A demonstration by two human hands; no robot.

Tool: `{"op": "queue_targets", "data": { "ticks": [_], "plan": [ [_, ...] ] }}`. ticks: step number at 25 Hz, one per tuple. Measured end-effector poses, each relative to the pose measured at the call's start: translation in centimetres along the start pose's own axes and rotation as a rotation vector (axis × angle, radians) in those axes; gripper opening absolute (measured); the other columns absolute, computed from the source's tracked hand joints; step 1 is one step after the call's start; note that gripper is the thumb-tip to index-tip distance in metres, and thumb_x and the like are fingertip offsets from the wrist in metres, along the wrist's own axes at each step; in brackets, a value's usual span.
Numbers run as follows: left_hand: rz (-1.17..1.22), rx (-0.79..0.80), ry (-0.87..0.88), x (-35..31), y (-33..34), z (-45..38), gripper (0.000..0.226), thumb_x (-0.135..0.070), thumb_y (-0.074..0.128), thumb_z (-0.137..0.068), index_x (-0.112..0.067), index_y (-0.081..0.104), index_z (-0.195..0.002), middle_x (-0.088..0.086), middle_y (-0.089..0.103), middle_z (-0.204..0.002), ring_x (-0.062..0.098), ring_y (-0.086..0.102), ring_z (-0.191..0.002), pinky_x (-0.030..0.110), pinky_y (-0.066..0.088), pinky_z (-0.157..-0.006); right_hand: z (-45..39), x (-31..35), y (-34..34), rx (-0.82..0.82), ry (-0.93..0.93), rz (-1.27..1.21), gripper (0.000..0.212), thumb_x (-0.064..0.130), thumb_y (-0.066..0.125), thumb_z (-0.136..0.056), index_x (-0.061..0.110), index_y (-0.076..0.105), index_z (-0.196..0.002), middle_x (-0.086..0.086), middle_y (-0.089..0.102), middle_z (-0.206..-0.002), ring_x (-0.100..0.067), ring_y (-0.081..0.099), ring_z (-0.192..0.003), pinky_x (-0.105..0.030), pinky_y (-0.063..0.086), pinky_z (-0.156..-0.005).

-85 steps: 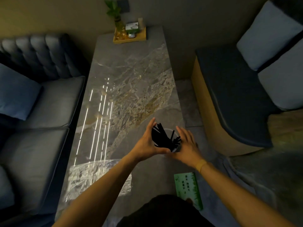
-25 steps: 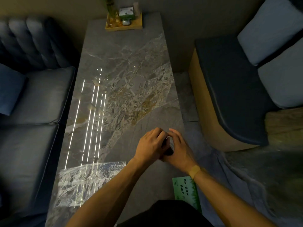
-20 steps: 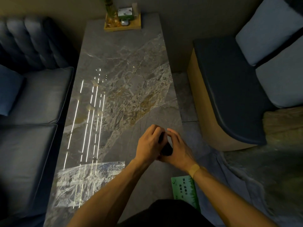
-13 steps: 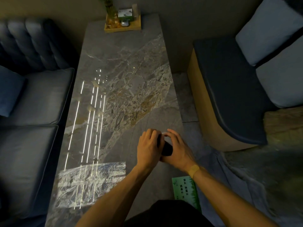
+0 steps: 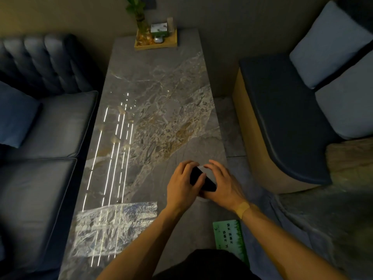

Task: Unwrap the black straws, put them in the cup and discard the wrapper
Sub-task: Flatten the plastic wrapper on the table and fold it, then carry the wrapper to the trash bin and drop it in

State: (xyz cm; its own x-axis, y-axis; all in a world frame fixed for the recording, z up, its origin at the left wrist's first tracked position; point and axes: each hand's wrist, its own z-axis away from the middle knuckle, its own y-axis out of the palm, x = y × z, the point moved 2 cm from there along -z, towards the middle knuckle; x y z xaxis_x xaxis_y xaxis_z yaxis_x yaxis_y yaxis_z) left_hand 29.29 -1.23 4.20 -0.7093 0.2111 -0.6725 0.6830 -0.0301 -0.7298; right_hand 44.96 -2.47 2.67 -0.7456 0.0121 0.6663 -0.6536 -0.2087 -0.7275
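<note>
A bundle of black straws (image 5: 201, 179) shows as a dark mass between my two hands, near the right edge of the marble table (image 5: 157, 102). A pale glint of the clear cup (image 5: 202, 169) shows at its far side; the rest of the cup is hidden. My left hand (image 5: 182, 185) is curled over the straws from the left, thumb on them. My right hand (image 5: 223, 184) wraps the cup's right side, fingers arched over the top. The clear crumpled wrapper (image 5: 115, 227) lies flat on the near left of the table, apart from both hands.
A wooden tray (image 5: 156, 42) with a plant vase and small items stands at the table's far end. A green printed card (image 5: 231, 240) lies at the near right edge. Dark sofas flank the table left and right.
The straws that fanned out of the cup 3.4 s ago are now pressed together under my hands. In the last second my left hand has turned slightly over them; my right hand stays put.
</note>
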Motion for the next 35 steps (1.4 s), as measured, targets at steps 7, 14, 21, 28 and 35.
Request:
{"op": "queue_targets", "data": {
  "ticks": [7,14,21,28,35],
  "plan": [
    [0.156,0.13,-0.113,1.3,-1.1,0.7,0.068,-0.069,0.055,-0.077,-0.051,0.029,-0.137,-0.015,0.044,-0.142,-0.006,0.043,-0.116,0.019,0.041,-0.09,0.5,0.3,-1.1,0.072,-0.01,-0.069,0.095,0.077,0.056,-0.065,0.041,0.023,-0.145,0.011,0.021,-0.158,-0.016,0.025,-0.143,-0.048,0.032,-0.112],
    [0.143,0.138,-0.193,4.6,-2.6,4.5,0.068,-0.081,0.047,-0.077,-0.055,0.028,-0.137,-0.018,0.041,-0.145,0.0,0.046,-0.124,0.031,0.045,-0.098,3.7,-0.3,-1.7,-0.06,-0.037,-0.082,0.077,0.07,0.05,-0.078,0.029,0.039,-0.141,0.003,0.038,-0.151,-0.017,0.035,-0.137,-0.041,0.037,-0.11],
    [-0.128,0.269,-0.195,11.3,-7.0,9.5,0.038,-0.06,0.046,-0.089,-0.036,0.058,-0.115,-0.007,0.059,-0.124,0.013,0.055,-0.115,0.033,0.047,-0.092,9.3,-4.8,0.3,-0.177,0.199,0.162,0.026,0.037,0.052,-0.094,0.018,0.066,-0.107,-0.006,0.067,-0.113,-0.025,0.059,-0.102,-0.036,0.049,-0.086],
    [-0.41,0.502,-0.186,18.1,-12.5,12.6,0.039,-0.054,0.053,-0.087,-0.033,0.059,-0.12,-0.004,0.057,-0.131,0.018,0.053,-0.12,0.032,0.043,-0.094,9.1,-0.9,5.4,0.285,0.119,0.458,0.032,0.044,0.046,-0.093,0.027,0.06,-0.116,0.001,0.063,-0.121,-0.019,0.057,-0.111,-0.033,0.046,-0.09],
    [-0.508,0.555,-0.214,24.5,-18.8,13.4,0.047,-0.056,0.058,-0.082,-0.033,0.057,-0.124,-0.005,0.055,-0.133,0.019,0.049,-0.124,0.037,0.043,-0.098,4.4,8.2,11.7,0.349,-0.031,0.546,0.038,0.046,0.045,-0.094,0.024,0.057,-0.123,-0.004,0.062,-0.123,-0.024,0.057,-0.112,-0.036,0.045,-0.089]
  ]
}}
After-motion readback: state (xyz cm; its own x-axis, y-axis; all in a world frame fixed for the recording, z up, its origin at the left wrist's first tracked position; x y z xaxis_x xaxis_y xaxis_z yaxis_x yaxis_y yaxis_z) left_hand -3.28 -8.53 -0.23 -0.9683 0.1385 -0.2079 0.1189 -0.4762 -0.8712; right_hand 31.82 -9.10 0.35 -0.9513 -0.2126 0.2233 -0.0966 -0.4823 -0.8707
